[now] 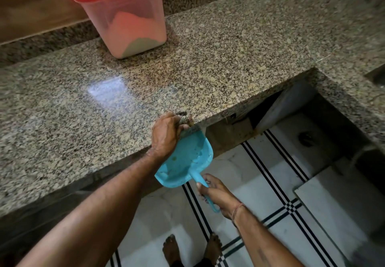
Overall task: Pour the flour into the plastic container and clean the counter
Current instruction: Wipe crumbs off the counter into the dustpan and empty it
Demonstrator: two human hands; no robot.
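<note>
A clear plastic container (125,22) with a red lid stands at the back of the speckled granite counter (208,62), with flour heaped inside. At the counter's front edge my left hand (166,135) is closed around a small bunched cloth (185,119), pressing it at the rim. Just below that edge hangs a blue plastic dustpan (185,160), its mouth up against the counter. My right hand (218,193) grips the dustpan's handle. A few small specks lie inside the pan.
The counter turns in an L at the right, with a dark sink edge (377,77) at the far right. Below is white tiled floor (270,183) with black stripes and a floor drain (306,139). My bare feet (191,248) stand near the counter.
</note>
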